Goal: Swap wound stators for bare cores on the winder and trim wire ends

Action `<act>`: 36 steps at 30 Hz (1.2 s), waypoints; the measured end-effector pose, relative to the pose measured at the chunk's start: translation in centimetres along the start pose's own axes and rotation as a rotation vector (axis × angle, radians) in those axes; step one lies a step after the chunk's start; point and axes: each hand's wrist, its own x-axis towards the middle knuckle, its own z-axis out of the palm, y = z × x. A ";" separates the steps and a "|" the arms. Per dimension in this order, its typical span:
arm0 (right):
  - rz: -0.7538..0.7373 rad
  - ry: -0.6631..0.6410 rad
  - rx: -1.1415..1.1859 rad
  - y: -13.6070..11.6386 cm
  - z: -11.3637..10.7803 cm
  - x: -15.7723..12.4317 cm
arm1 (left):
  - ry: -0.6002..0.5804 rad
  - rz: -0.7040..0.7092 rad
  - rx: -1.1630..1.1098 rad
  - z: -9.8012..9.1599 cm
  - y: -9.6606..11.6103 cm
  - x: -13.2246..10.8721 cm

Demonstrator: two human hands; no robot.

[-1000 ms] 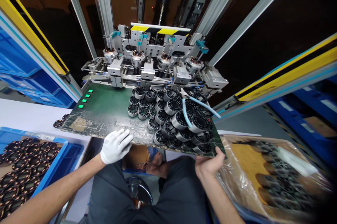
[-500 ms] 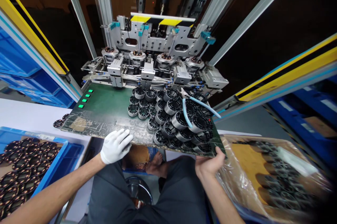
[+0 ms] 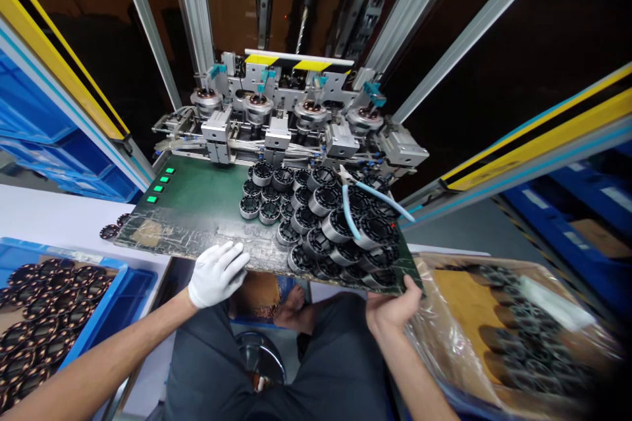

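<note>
My left hand [image 3: 218,274], in a white glove, lies with its fingers stretched out at the front edge of the green worktop [image 3: 207,190]. Bare, my right hand [image 3: 395,306] grips the worktop's front right corner, its thumb against the edge and its other fingers partly hidden below. Stacked stator cores [image 3: 337,226], metal rings with black inserts, fill the right half of the top. Blue-handled cutting pliers [image 3: 351,210] lie across the pile. Behind, copper-wound stators [image 3: 257,105] sit in a row of machine fixtures, under a metal plate with yellow-black striping [image 3: 311,66].
A blue bin [image 3: 129,296] of copper-wound stators stands at left. At right, a plastic-lined box [image 3: 457,329] holds more cores. Green lit buttons [image 3: 158,189] are at the worktop's left. Yellow-edged posts [image 3: 64,55] flank the machine. Below are my legs and a round stool [image 3: 261,355].
The striped plate and its teal-tipped parts have come down towards the stators in the fixtures. More of the spindle above now shows. Both my hands have stayed in place.
</note>
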 end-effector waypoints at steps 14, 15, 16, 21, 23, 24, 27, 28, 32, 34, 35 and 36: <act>-0.031 -0.007 -0.020 0.3 -0.3 0.3 | -0.038 -0.011 0.024 0.2 -0.1 -0.5; -0.026 0.002 -0.020 0.3 -0.2 0.2 | -0.035 -0.010 0.023 0.2 -0.1 -0.5; -0.022 0.009 -0.019 0.2 -0.2 0.2 | -0.032 -0.008 0.023 0.2 -0.1 -0.4; -0.011 0.007 -0.008 0.2 0.0 0.1 | -0.020 0.002 0.020 0.1 -0.1 -0.2; -0.019 0.001 -0.016 0.2 -0.1 0.1 | -0.010 -0.001 0.019 0.1 0.0 -0.1; -0.026 -0.003 -0.020 0.3 -0.2 0.2 | -0.006 -0.002 0.019 0.1 0.0 -0.1; -0.031 -0.016 -0.030 0.3 -0.3 0.3 | -0.005 -0.004 0.017 0.1 0.0 0.0; -0.028 -0.016 -0.031 0.3 -0.3 0.3 | -0.007 -0.003 0.017 0.1 0.0 0.0; -0.024 -0.024 -0.039 0.3 -0.4 0.3 | -0.010 -0.003 0.022 0.1 0.0 -0.1; -0.031 -0.030 -0.043 0.3 -0.4 0.3 | -0.014 -0.002 0.025 0.1 0.0 -0.1; -0.035 -0.030 -0.044 0.3 -0.4 0.2 | -0.017 -0.001 0.026 0.1 0.0 -0.2; -0.037 -0.028 -0.043 0.3 -0.3 0.2 | -0.018 0.000 0.026 0.1 0.0 -0.2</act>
